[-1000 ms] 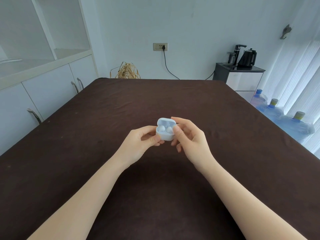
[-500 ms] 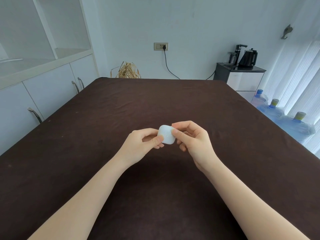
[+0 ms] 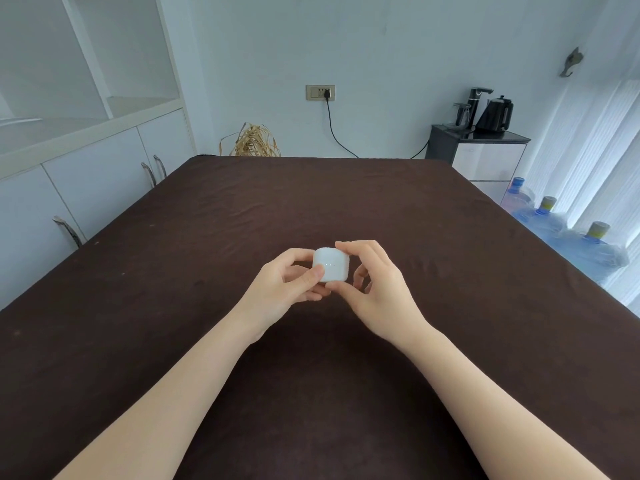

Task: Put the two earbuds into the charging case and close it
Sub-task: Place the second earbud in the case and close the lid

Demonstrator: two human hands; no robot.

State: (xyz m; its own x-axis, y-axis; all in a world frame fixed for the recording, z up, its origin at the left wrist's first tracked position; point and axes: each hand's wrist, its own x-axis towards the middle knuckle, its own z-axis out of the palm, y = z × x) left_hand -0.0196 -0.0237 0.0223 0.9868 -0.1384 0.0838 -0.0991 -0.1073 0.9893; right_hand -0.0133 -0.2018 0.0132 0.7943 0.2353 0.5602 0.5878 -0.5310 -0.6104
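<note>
Charging case: the small white charging case [image 3: 330,265] sits shut, lid seam down and level, held above the middle of the table, between the two hands.
Earbuds: not visible; with the lid down I'd judge both are inside, though nothing here proves it.
Left hand: the left hand [image 3: 284,289] pinches the case's left side, thumb on the near lower corner, fingers curled round the far side.
Right hand: the right hand [image 3: 375,289] closes on the right side, forefinger arched over the top edge, thumb under the near bottom edge (a light fingertip hold, not a fist).
Table: a broad table under a dark brown cloth [image 3: 311,209], wrinkled toward the far end; the case looks clear of it, not resting.
Room: wall socket [image 3: 320,92] with a black cable on the far wall, a kettle [image 3: 494,113] on a cabinet far right, water bottles [image 3: 554,223] on the floor at the right.
Stage: closing looks done; what remains is confirming the latch.
Risk one: a lid not fully snapped could spring open if the fingers ease off.
Risk two: smooth shell, fingertip hold only; a slip would drop it on the cloth and it could roll or pop open.
</note>
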